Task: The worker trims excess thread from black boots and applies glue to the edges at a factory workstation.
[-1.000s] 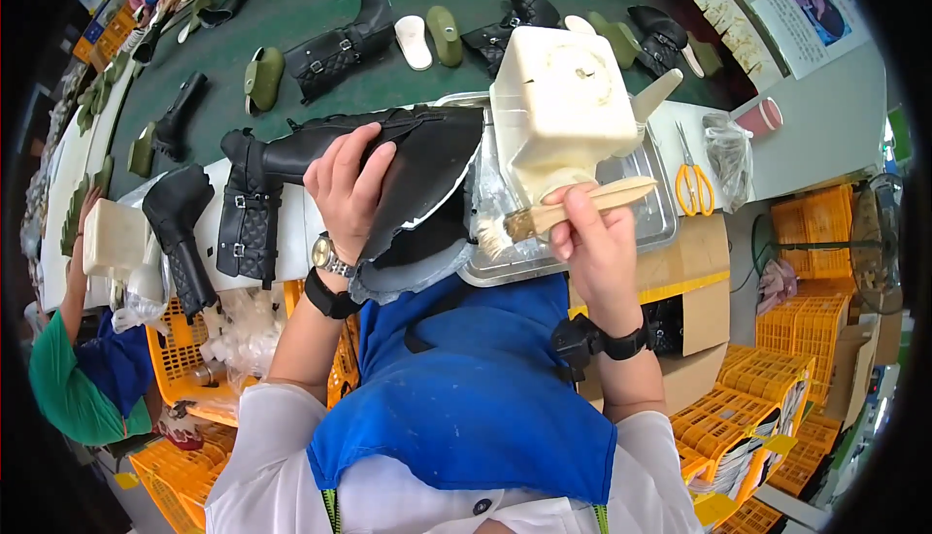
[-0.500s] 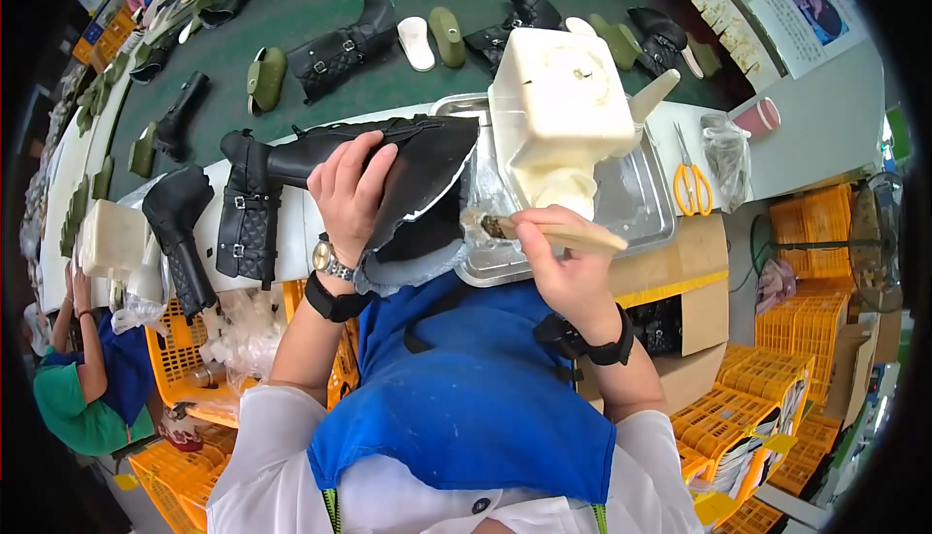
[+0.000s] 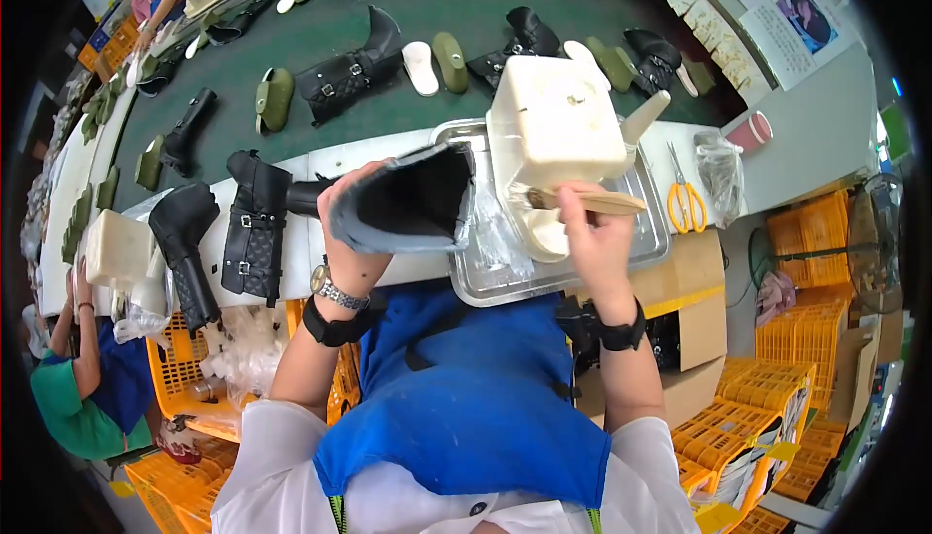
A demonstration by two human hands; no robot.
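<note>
My left hand [image 3: 351, 264] is closed around a black boot [image 3: 413, 199], whose wide opening faces toward me and shows a dark inside with a greyish lower edge. In my right hand [image 3: 598, 248] is a brush with a pale wooden handle [image 3: 614, 203]. Its bristles point left, in front of a white plastic container [image 3: 561, 126] and above that container's round mouth [image 3: 547, 235]. The container stands in a metal tray [image 3: 495, 289], beside crumpled clear plastic [image 3: 495, 238]. Left of my left hand lies another black boot [image 3: 254, 233] with buckled straps.
Orange-handled scissors [image 3: 684, 204], a clear bag [image 3: 719, 175] and a pink cup [image 3: 752, 132] lie right of the tray. Beyond is a green belt [image 3: 233, 68] with boots, olive shoe forms and insoles. Orange crates [image 3: 748, 413] stand low right; a co-worker [image 3: 73, 388] is at left.
My right hand has carried the brush from the boot's edge rightward and up to the container. The boot has turned, its opening now rounder and facing me more.
</note>
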